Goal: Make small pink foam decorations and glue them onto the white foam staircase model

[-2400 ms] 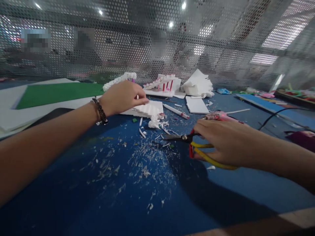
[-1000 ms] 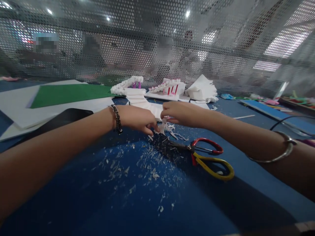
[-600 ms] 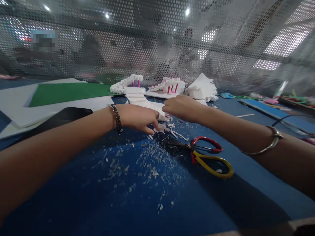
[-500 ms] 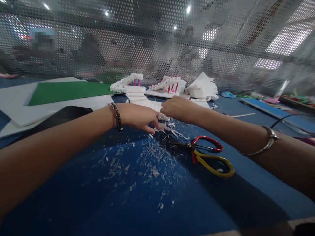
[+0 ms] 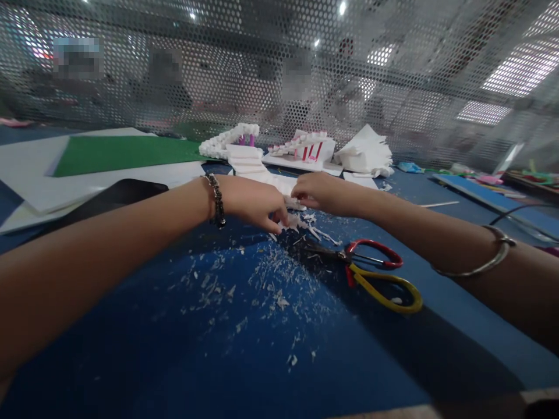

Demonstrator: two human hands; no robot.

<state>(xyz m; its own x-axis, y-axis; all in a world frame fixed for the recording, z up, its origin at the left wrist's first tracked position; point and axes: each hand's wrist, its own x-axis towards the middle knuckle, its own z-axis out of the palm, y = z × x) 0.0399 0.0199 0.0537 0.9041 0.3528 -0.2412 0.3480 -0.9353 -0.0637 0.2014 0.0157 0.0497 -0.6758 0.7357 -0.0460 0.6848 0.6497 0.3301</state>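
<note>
Centre frame: my left hand [image 5: 252, 202] and right hand [image 5: 327, 193] at white strip [image 5: 252, 167], can't tell either grip; scissors [image 5: 344, 256] right of centre.

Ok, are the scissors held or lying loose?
Lying loose: the scissors rest on the blue table, both handles in plain view with nothing gripping them.

Your pleated strip [image 5: 247, 163] looks papery and matt, the scissors [image 5: 344, 256] before you pair dull metal blades [image 5: 324, 250] with glossy, plastic-looking handles [image 5: 372, 291], your bangle [image 5: 504, 248] is smooth, shiny metal, and the table [image 5: 152, 349] looks smooth under matt, papery scraps [image 5: 282, 302].
</note>
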